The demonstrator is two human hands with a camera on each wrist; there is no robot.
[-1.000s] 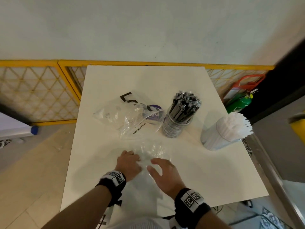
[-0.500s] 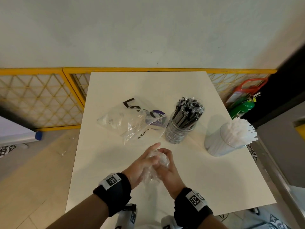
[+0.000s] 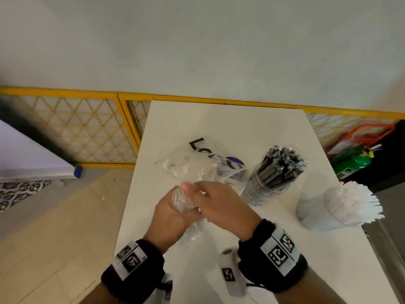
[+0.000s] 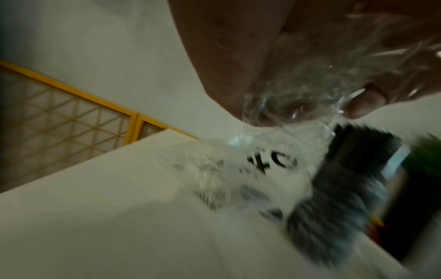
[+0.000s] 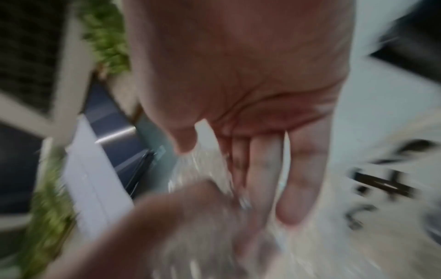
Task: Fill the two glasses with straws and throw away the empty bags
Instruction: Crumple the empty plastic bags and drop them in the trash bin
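Two glasses, both filled. Glass of black straws [image 3: 271, 181] stands mid-table; glass of white straws [image 3: 337, 207] stands to its right, near the table [image 3: 252, 119] edge, the two apart.

Bags, two. Item one: clear bag [image 3: 183, 199], crumpled, held above the table between both hands. A second ago it lay flat under spread palms; half a second ago it was being gathered; now it is a tight wad. Left hand [image 3: 171, 216]: fingers curled round the wad, thumb up over its top. Right hand [image 3: 223, 207]: laid over the left from the right side, fingers pressing the plastic; in the right wrist view they look fairly straight, though blur makes the exact grip uncertain.

Item two: printed bag [image 3: 197, 163], clear with black lettering and a purple mark, lies loose on the table just beyond the hands, touching or nearly touching the black-straw glass.

Status, judged: filling complete; first bag compacted and ready for disposal; printed bag not yet collected. No bin visible in any view.

Surroundings: yellow mesh fence [image 3: 76, 128], green extinguisher [image 3: 355, 163].
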